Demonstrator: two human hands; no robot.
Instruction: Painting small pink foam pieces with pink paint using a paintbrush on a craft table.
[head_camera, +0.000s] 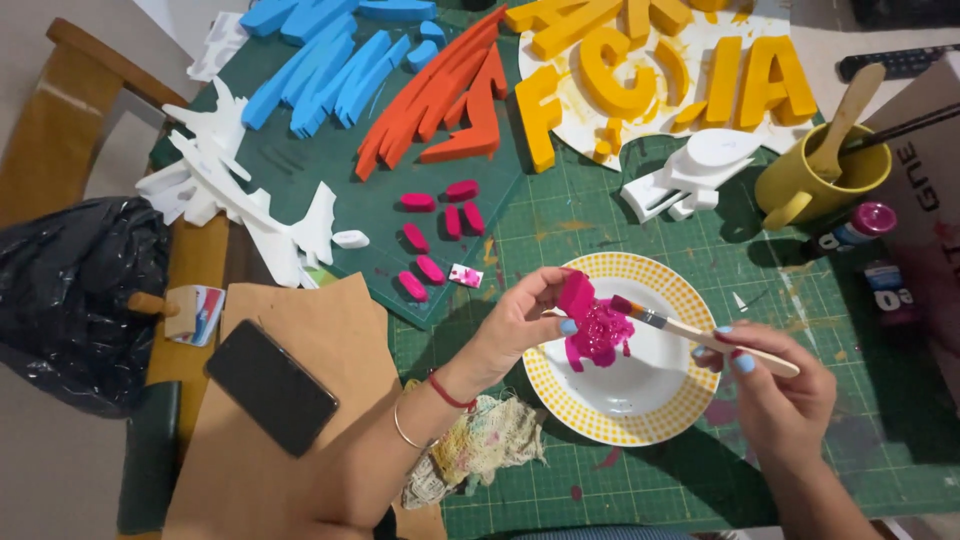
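Bare mat (600, 225) (foam (690, 175) beyond plate (665, 285))

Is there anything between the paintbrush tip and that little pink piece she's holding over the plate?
Nothing visible. The right hand holds the paintbrush, whose bristles lie right beside the pink foam piece pinched in the left hand above the pink paint on the yellow-rimmed plate.

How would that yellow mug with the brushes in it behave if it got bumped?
The yellow mug probably tips fairly easily: long handles stick out and lean over its rim, raising its weight. It looks ceramic, so likely heavy but breakable. The round paint bottle beside it might roll.
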